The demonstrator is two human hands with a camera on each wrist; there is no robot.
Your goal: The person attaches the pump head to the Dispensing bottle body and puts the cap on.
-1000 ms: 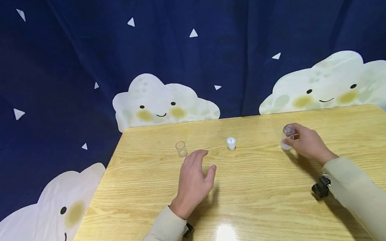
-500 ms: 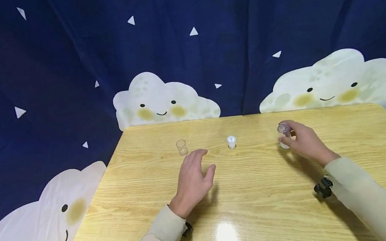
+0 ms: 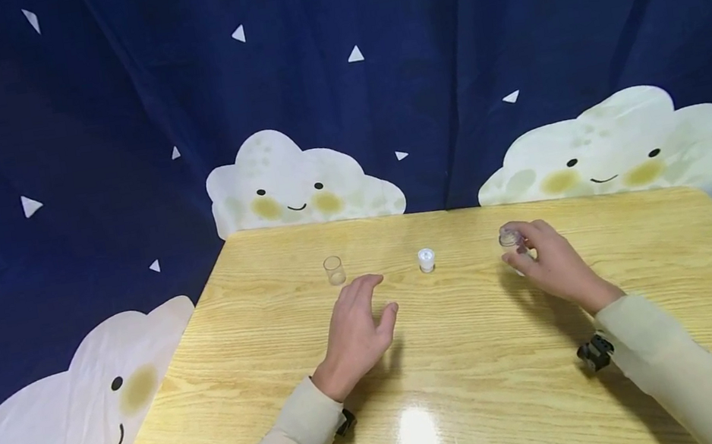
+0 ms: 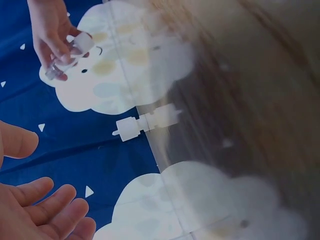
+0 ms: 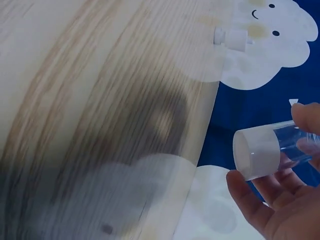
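Pinched between thumb and fingers, a clear container [image 5: 265,150] with a broad white band at its lower end is held by the right hand [image 3: 554,265], raised above the right half of the table [image 3: 471,343], its white end pointing down. The left hand [image 3: 353,333] grasps nothing: its fingers are bent only a little, and a wide gap parts them from the thumb. Just beyond those fingertips a clear cylinder [image 3: 335,271] stands upright. Farther right, between that cylinder and the held container, a small white piece [image 3: 427,260] stands upright, apart from both hands. From the head camera, the left hand covers part of the tabletop just below the cylinder. Pale wood grain runs across the table, glossy enough to throw back a bright patch of light near the close side and, in the left wrist view, a reflection of the white piece. Behind the far edge hangs a dark blue curtain [image 3: 302,46] printed with white triangles and smiling clouds. Counting from the head view: two hands in pale sleeves [image 3: 683,357], two black wrist devices [image 3: 595,353], one container, one cylinder, one white piece, three clouds and nine triangles.
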